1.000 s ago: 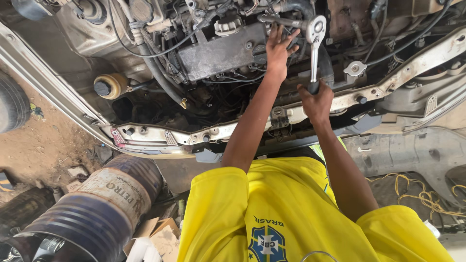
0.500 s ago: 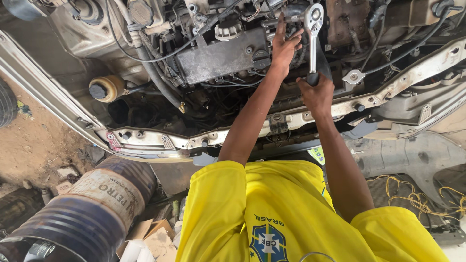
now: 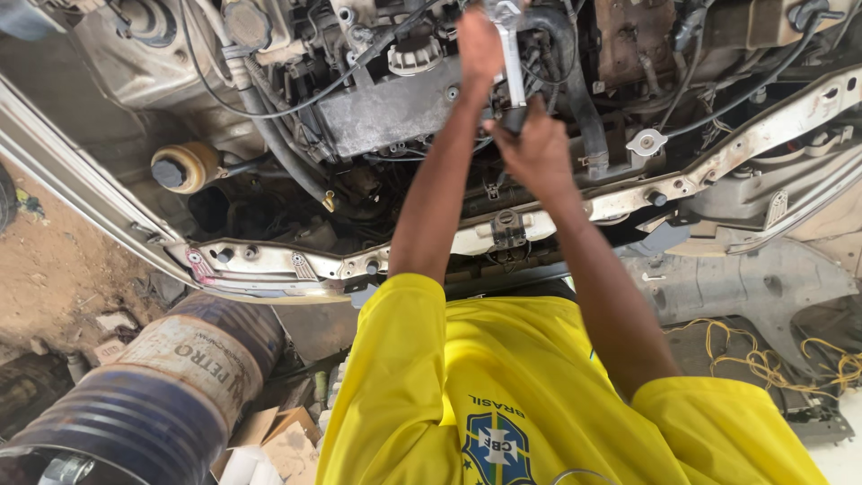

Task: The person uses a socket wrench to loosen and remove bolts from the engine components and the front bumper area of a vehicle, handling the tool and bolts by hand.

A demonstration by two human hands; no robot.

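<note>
Lying at lower left, a drum (image 3: pixel 153 395) sits beside the yellow shirt (image 3: pixel 503 395). Right hand (image 3: pixel 539 153) at upper centre is clenched around the ratchet (image 3: pixel 512 63) handle. Left hand (image 3: pixel 479 45) presses flat atop the engine (image 3: pixel 386 108) beyond, gripping nothing.

engine bay (image 3: pixel 386 117): fills the upper frame, behind the front crossmember (image 3: pixel 296 265). left hand (image 3: pixel 479 45): on top of the engine, just left of the ratchet wrench (image 3: pixel 512 67). right hand (image 3: pixel 539 148): around the wrench handle, below the left hand. fluid reservoir (image 3: pixel 184 168): far left in the bay. drum (image 3: pixel 162 395): lower left, on the ground. loose wires (image 3: pixel 772 359): lower right, on the ground.
</note>
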